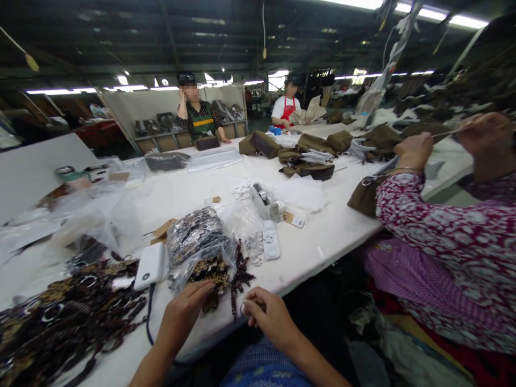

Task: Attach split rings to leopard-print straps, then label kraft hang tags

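Note:
My left hand (190, 302) reaches to the mouth of a clear plastic bag (197, 228), its fingers stretched out against leopard-print fabric pieces (213, 270). Whether the fingertips pinch a piece is hidden. Just off the table's front edge, my right hand (269, 316) is closed, with a small metal ring (242, 307) between thumb and fingers. Dark brown beaded-looking strips (239, 271) lie between the bag and that hand. Several loose metal rings (255, 246) are scattered behind them, beside a white pouch-like item (271, 239) with a ring on it.
A white power bank (150, 266) with a black cable stands left of the bag. Dark and leopard-print strips with rings (72, 312) are heaped at the left. A tape dispenser (264, 201) and olive bags (310, 153) lie farther back. A co-worker's sleeve (419, 209) is close on the right.

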Demonstrator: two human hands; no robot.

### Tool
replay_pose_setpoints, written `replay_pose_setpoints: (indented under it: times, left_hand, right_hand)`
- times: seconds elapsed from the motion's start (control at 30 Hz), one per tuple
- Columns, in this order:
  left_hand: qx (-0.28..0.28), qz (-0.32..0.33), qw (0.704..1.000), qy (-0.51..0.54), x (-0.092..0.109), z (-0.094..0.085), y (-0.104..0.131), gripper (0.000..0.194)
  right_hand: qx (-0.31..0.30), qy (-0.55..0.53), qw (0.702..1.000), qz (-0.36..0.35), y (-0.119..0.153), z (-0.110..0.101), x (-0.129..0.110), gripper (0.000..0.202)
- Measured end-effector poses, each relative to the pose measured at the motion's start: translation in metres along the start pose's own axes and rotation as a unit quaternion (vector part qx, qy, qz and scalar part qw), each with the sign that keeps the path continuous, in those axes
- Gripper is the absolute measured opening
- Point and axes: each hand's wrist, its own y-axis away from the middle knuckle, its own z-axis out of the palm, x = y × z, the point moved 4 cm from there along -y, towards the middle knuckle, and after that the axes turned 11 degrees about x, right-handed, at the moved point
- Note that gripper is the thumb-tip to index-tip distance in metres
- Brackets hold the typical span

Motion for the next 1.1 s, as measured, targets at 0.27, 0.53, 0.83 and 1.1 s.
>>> replay_pose_setpoints:
  times: [0.27, 0.53, 0.83, 1.1]
  left_hand:
    - [0.117, -0.098, 0.986, 0.061, 0.021, -0.007, -0.016, 0.027]
    - [0.027, -0.319, 0.896, 0.308, 0.061, 0.003, -0.025, 0.026]
    - [-0.007, -0.531, 0.706, 0.468, 0.066, 0.032, -0.005, 0.053]
    - [0.010, -0.581, 0.614, 0.534, 0.069, 0.036, -0.004, 0.037]
  right_hand:
    - [0.027, 0.075, 0.989, -0.121, -0.002, -0.001, -0.027, 0.009]
    - [0.044, 0.047, 0.993, -0.102, -0.002, -0.002, -0.035, 0.011]
    - [0.079, -0.029, 0.996, 0.008, -0.006, -0.017, -0.020, 0.037]
    - [0.076, -0.010, 0.997, 0.006, -0.002, -0.018, -0.016, 0.035]
